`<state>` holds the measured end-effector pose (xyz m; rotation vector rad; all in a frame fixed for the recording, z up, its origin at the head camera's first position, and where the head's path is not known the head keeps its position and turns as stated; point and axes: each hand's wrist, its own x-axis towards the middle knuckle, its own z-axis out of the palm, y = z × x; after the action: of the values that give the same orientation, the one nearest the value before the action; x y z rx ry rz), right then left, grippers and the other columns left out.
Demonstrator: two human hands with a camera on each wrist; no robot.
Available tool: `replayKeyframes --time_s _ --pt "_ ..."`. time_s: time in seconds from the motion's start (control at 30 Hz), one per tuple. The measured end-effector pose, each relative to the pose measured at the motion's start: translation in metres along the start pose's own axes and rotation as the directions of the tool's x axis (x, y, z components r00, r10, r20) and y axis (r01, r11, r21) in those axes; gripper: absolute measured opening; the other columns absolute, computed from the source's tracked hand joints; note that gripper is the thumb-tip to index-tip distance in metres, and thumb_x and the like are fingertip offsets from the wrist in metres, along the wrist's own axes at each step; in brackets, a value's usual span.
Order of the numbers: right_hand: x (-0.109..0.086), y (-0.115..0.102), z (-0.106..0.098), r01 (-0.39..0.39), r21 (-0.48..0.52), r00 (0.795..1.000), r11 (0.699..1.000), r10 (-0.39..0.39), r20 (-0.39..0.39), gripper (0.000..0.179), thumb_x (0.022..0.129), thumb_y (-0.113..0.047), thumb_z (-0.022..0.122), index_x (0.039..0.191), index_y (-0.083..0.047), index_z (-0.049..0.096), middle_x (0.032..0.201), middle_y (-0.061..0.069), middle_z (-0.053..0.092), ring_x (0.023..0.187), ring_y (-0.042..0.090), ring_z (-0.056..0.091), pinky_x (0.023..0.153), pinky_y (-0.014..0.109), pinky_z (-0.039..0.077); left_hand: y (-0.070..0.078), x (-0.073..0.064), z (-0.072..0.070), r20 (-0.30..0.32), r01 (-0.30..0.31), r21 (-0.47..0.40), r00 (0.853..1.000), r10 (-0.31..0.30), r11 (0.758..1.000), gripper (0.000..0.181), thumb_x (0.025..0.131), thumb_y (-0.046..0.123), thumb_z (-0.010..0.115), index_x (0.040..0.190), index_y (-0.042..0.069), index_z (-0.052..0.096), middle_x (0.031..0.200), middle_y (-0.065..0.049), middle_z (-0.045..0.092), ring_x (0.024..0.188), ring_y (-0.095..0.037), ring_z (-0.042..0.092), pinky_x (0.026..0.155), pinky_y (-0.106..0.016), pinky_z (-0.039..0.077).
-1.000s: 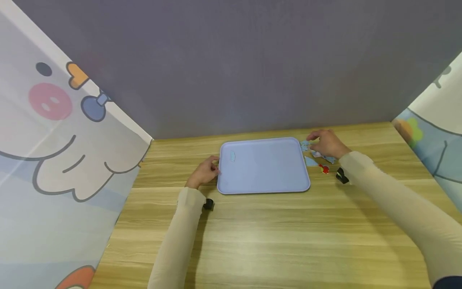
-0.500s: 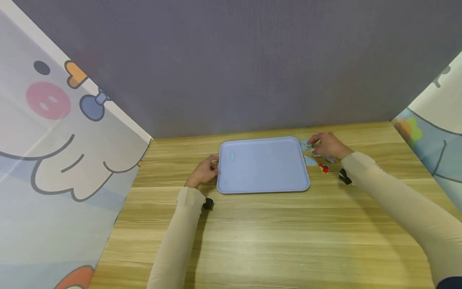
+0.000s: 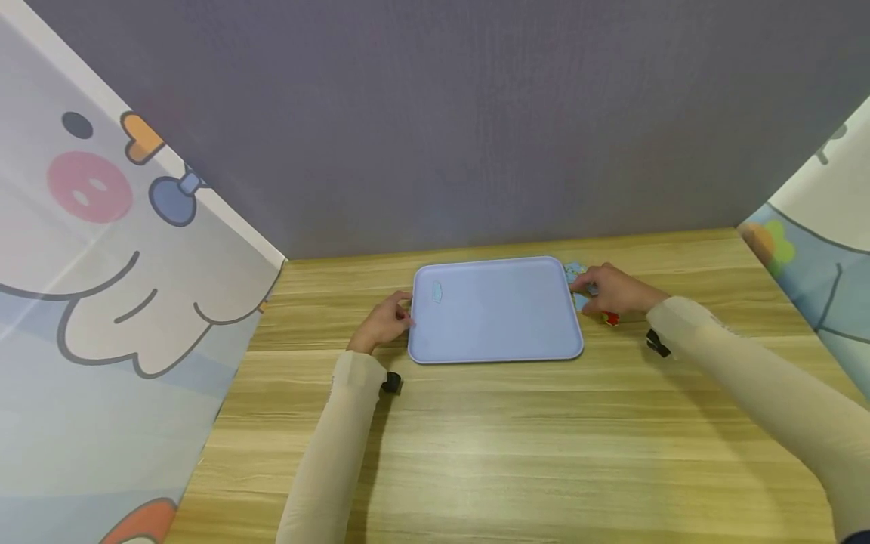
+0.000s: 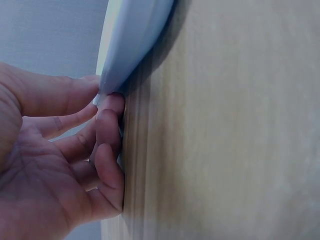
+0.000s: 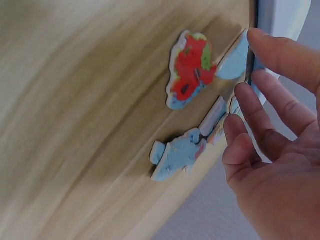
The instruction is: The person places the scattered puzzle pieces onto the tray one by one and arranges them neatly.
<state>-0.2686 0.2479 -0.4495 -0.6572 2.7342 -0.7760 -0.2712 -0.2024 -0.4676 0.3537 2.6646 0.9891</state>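
A pale blue rectangular tray [image 3: 496, 317] lies on the table. My left hand [image 3: 381, 325] pinches its left rim, thumb on top and curled fingers below in the left wrist view. One small light blue flat piece [image 3: 437, 292] lies inside the tray, upper left. Beyond the right rim, my right hand [image 3: 615, 292] hovers over several flat, puzzle-like pieces, thumb and fingers apart. Its thumb tip is at a light blue pointed piece [image 5: 234, 62] by the tray's edge; contact is unclear. A red piece [image 5: 190, 70] and a light blue piece [image 5: 176, 156] lie nearby; others are partly hidden.
The wood-grain table [image 3: 476, 446] ends at a grey wall [image 3: 476, 136] close behind the tray. Cartoon-printed panels [image 3: 102, 302] rise at left and right. A black wrist-worn item [image 3: 392, 382] shows beneath the left sleeve, another [image 3: 657, 344] beneath the right.
My right hand has shifted slightly left and towards me, from the back pieces to the light blue pointed piece, and its fingers have spread. The left hand keeps its place on the tray rim.
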Motion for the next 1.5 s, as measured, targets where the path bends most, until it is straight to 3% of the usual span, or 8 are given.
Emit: replayKeyframes --time_s 0.23,0.5,0.63,0.87,1.1,1.27,1.5 --pt "0.000 -0.002 0.004 -0.036 -0.019 0.999 0.999 0.036 0.003 0.048 0.072 -0.006 0.080 0.116 0.006 0.063 0.094 0.012 0.059 0.091 0.032 0.046 0.081 0.046 0.039 0.000 0.000 0.002 -0.002 0.005 -0.006 1.000 -0.005 1.000 0.053 0.088 0.004 0.063 0.137 0.002 0.042 0.092 -0.012 0.061 0.082 -0.023 0.058 0.073 -0.034 0.048" --pt "0.001 0.000 0.006 -0.056 0.009 0.998 0.998 0.056 0.005 0.045 0.076 -0.004 0.077 0.116 0.009 0.062 0.102 0.019 0.062 0.096 0.035 0.056 0.087 0.050 0.043 0.001 0.000 0.002 -0.006 0.012 -0.009 1.000 -0.012 1.000 0.053 0.089 0.004 0.063 0.138 0.004 0.041 0.092 -0.012 0.061 0.082 -0.023 0.057 0.072 -0.034 0.048" --pt "0.002 0.000 0.007 -0.045 -0.008 0.999 0.999 0.045 -0.025 0.042 0.076 -0.006 0.077 0.112 0.010 0.063 0.099 0.019 0.065 0.094 0.034 0.059 0.082 0.047 0.048 0.000 -0.001 0.001 -0.006 0.006 -0.009 1.000 -0.006 1.000 0.053 0.089 0.004 0.062 0.138 0.003 0.041 0.092 -0.012 0.061 0.082 -0.022 0.058 0.072 -0.034 0.048" --pt "0.005 -0.002 0.002 -0.092 -0.031 0.989 0.995 0.088 -0.116 0.041 0.075 -0.010 0.076 0.108 0.010 0.064 0.095 0.018 0.066 0.089 0.031 0.060 0.080 0.046 0.047 0.000 0.000 0.002 -0.006 0.002 -0.007 1.000 -0.002 1.000 0.053 0.089 0.004 0.062 0.137 0.003 0.042 0.092 -0.012 0.061 0.082 -0.023 0.058 0.073 -0.034 0.048" --pt "0.009 -0.011 -0.006 -0.056 -0.038 0.982 0.998 0.048 -0.182 0.039 0.077 -0.010 0.076 0.110 0.007 0.063 0.096 0.018 0.063 0.088 0.031 0.057 0.077 0.045 0.045 0.002 -0.001 0.001 -0.002 0.010 -0.005 1.000 -0.010 1.000 0.053 0.089 0.004 0.062 0.138 0.003 0.041 0.094 -0.013 0.061 0.084 -0.024 0.058 0.074 -0.035 0.048" --pt "0.016 -0.021 -0.003 0.014 -0.034 0.974 0.999 -0.022 -0.224 0.038 0.076 -0.009 0.077 0.108 0.006 0.064 0.096 0.016 0.064 0.087 0.029 0.057 0.076 0.043 0.044 0.003 -0.001 0.000 0.003 0.014 -0.005 1.000 -0.014 1.000 0.053 0.090 0.004 0.061 0.138 0.002 0.041 0.094 -0.013 0.061 0.084 -0.023 0.058 0.074 -0.034 0.048" --pt "0.030 -0.040 0.007 0.117 -0.044 0.970 0.992 -0.124 -0.209 0.039 0.074 -0.004 0.076 0.110 0.008 0.064 0.099 0.017 0.064 0.092 0.031 0.056 0.081 0.045 0.043 0.003 -0.002 0.001 0.003 0.014 -0.009 1.000 -0.014 1.000 0.053 0.089 0.004 0.061 0.138 0.003 0.041 0.094 -0.013 0.061 0.083 -0.023 0.058 0.074 -0.034 0.048"
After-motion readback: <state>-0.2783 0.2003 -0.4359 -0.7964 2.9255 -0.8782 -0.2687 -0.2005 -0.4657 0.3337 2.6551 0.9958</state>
